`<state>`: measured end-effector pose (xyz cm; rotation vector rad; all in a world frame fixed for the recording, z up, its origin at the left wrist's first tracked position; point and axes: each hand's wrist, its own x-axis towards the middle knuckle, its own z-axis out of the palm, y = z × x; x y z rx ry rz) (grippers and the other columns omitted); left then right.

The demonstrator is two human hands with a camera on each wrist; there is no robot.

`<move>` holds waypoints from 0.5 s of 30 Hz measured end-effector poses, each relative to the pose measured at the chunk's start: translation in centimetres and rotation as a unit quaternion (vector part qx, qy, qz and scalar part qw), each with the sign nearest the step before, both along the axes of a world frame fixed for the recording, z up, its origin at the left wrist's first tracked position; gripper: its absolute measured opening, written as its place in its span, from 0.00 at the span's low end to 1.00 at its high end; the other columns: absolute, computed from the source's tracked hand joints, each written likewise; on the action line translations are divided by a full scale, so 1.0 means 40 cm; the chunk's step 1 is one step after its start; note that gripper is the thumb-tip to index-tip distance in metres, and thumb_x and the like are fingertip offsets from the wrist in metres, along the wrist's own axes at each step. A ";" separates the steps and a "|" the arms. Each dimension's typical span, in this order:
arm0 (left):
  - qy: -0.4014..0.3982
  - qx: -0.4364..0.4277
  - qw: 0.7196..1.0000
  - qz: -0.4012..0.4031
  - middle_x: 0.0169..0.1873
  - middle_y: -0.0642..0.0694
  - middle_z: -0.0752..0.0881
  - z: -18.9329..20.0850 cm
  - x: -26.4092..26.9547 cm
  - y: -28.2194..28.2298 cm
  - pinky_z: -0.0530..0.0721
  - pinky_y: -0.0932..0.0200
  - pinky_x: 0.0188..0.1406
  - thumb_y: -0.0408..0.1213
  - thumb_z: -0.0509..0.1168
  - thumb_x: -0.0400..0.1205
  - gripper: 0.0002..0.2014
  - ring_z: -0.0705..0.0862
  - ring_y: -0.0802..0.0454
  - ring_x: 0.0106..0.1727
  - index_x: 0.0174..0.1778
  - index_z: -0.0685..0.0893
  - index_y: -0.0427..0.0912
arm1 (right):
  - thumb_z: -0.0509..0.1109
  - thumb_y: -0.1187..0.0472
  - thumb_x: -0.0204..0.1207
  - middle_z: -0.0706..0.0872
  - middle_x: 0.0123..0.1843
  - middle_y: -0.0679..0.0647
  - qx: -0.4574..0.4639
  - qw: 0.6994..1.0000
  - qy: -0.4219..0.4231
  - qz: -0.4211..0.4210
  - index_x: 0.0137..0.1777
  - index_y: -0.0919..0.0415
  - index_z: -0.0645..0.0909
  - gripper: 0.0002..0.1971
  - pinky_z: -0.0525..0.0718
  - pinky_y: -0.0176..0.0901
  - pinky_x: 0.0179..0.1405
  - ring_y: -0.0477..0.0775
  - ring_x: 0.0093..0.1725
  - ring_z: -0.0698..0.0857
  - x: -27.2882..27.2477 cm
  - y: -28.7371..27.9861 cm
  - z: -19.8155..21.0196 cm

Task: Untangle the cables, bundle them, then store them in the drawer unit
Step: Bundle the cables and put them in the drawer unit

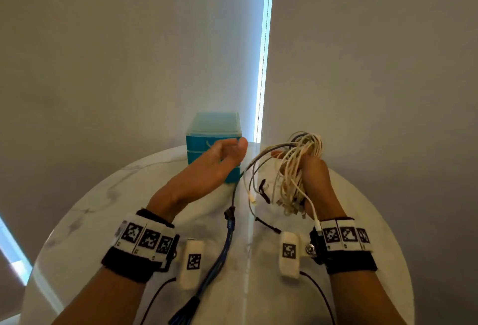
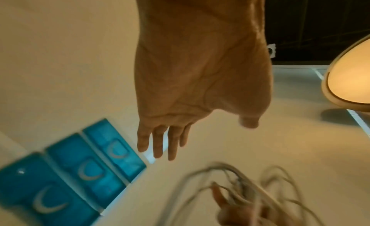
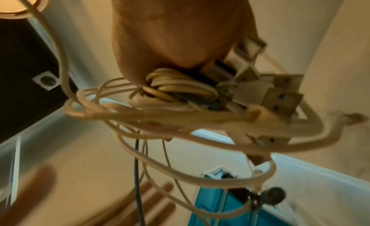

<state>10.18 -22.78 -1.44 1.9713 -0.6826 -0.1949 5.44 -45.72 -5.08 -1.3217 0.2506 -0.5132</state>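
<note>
From the head view, the right hand (image 1: 314,177) grips a bunch of white cables (image 1: 292,169) above the round desk (image 1: 90,210). The left hand (image 1: 207,169) is flat and holds nothing, near the blue drawers (image 1: 204,130) at the back of the desk. A blue cable (image 1: 222,249) lies between the arms.

The left wrist view shows straight fingers (image 2: 158,144) above the drawers' three shut fronts.

The right wrist view shows plugs (image 3: 266,90) bunched by the palm.

Home interior, likely: round marble table (image 1: 85,195), drawn roller blinds (image 1: 129,53), wall socket (image 3: 46,80).
</note>
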 end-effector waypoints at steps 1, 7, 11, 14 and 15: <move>-0.007 -0.008 1.000 -0.013 0.79 0.59 0.77 0.016 -0.011 -0.034 0.73 0.38 0.85 0.86 0.53 0.72 0.52 0.76 0.51 0.81 0.89 0.64 0.59 | 0.65 0.67 0.80 0.86 0.33 0.59 -0.034 0.999 0.007 -0.013 0.49 0.65 0.95 0.15 0.83 0.46 0.31 0.56 0.30 0.82 -0.003 0.010 0.002; -0.099 0.139 0.980 -0.105 0.85 0.51 0.77 0.054 -0.011 -0.159 0.78 0.47 0.81 0.76 0.77 0.67 0.67 0.82 0.50 0.78 0.95 0.46 0.59 | 0.73 0.66 0.80 0.86 0.26 0.52 -0.253 0.965 0.028 -0.056 0.31 0.60 0.83 0.14 0.89 0.71 0.39 0.64 0.30 0.84 0.012 0.025 -0.018; -0.069 0.224 0.952 -0.197 0.51 0.53 0.95 0.071 0.042 -0.113 0.89 0.60 0.51 0.58 0.80 0.79 0.27 0.92 0.63 0.43 0.70 0.86 0.51 | 0.70 0.66 0.80 0.91 0.35 0.54 -0.296 0.953 0.071 0.012 0.41 0.58 0.88 0.08 0.90 0.45 0.38 0.52 0.34 0.91 -0.006 0.012 -0.009; -0.055 0.225 0.954 -0.189 0.36 0.53 0.91 0.065 0.081 -0.047 0.84 0.62 0.45 0.53 0.75 0.85 0.09 0.85 0.60 0.35 0.53 0.95 0.53 | 0.67 0.67 0.75 0.90 0.31 0.63 -0.269 0.953 0.108 0.095 0.39 0.66 0.90 0.10 0.95 0.60 0.44 0.62 0.31 0.93 -0.017 0.016 -0.003; -0.048 0.202 0.962 -0.180 0.33 0.53 0.88 0.057 0.095 -0.028 0.82 0.61 0.44 0.54 0.73 0.86 0.10 0.83 0.59 0.35 0.50 0.95 0.54 | 0.67 0.67 0.74 0.91 0.33 0.66 -0.248 0.954 0.111 0.128 0.41 0.68 0.90 0.10 0.94 0.69 0.53 0.66 0.36 0.94 -0.022 0.016 -0.005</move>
